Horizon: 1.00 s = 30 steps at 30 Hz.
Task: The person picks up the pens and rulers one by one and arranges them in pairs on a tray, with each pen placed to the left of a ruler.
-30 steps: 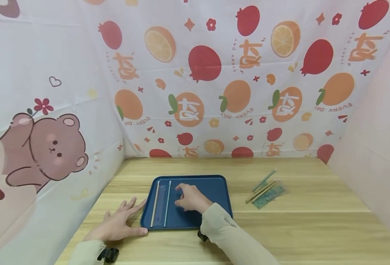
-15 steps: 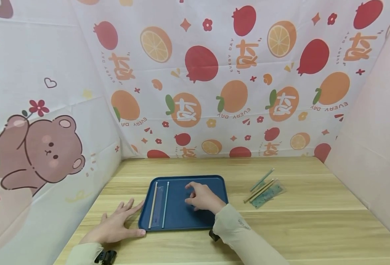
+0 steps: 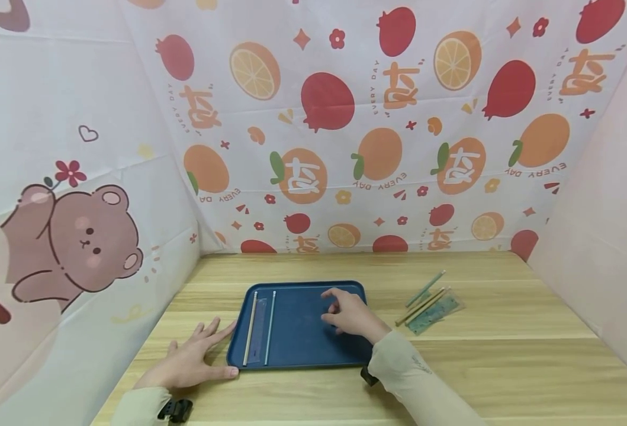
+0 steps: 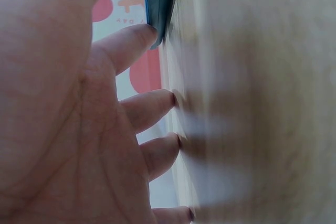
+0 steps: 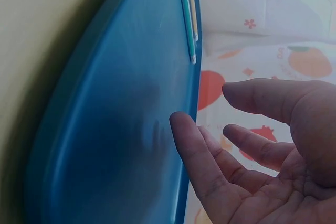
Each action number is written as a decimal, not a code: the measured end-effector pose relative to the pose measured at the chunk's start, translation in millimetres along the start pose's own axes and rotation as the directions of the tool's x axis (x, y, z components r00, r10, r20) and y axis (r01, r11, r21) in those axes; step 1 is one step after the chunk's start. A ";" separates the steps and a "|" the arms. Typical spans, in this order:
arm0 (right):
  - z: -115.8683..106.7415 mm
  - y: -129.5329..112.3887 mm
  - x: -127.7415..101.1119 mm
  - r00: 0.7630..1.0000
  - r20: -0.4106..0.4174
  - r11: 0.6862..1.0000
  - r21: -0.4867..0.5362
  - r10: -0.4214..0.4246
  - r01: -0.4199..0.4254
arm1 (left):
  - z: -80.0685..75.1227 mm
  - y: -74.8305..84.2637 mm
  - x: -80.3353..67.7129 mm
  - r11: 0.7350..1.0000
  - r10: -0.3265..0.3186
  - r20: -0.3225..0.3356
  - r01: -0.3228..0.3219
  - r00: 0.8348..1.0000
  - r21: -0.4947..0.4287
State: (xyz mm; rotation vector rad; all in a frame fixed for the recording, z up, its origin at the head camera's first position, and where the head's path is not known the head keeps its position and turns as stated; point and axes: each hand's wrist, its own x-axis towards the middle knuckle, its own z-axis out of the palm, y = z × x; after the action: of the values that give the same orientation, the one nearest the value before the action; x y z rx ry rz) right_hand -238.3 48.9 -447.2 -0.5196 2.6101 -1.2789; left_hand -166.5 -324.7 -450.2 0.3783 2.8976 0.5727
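A dark blue tray [image 3: 302, 349] lies on the wooden table. On its left side a tan pencil [image 3: 250, 328], a clear ruler [image 3: 258, 331] and a teal pencil [image 3: 270, 328] lie side by side, running front to back. The left hand [image 3: 187, 361] rests at the tray's left edge with fingers spread, thumb by the front left corner; in the left wrist view a fingertip touches the tray's side. Over the right part of the tray hovers the right hand [image 3: 353, 313], fingers loosely bent and apart, holding nothing, as the right wrist view also shows.
To the right of the tray lies a loose group: a teal pencil [image 3: 425, 289], tan pencils [image 3: 424, 307] and a teal patterned, clear-edged flat piece [image 3: 433, 316]. Printed cloth [image 3: 366, 195] hangs behind the table and along both sides.
The right hand has moved rightward across the tray, away from the teal pencil on it. The left hand and the items on the tray keep their places.
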 end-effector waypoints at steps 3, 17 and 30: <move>-5.7 4.8 -3.5 1.000 -0.001 1.000 0.015 0.003 -0.003 | 0.6 -0.7 0.6 1.000 0.002 0.000 -0.002 1.000 0.003; -32.5 22.6 -20.1 0.997 -0.046 0.997 0.057 0.059 -0.057 | 0.6 -0.4 4.3 1.000 -0.002 -0.002 0.002 1.000 0.001; -63.7 42.5 -34.4 0.993 -0.066 0.986 0.137 0.100 -0.090 | -0.1 0.3 3.6 1.000 -0.004 0.000 0.004 1.000 -0.002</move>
State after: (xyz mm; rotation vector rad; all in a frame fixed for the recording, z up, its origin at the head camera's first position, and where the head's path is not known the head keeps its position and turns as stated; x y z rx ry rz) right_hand -236.5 132.6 -441.4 -0.3280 2.5488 -1.4541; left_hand -169.8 -323.5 -450.4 0.3719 2.8965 0.5751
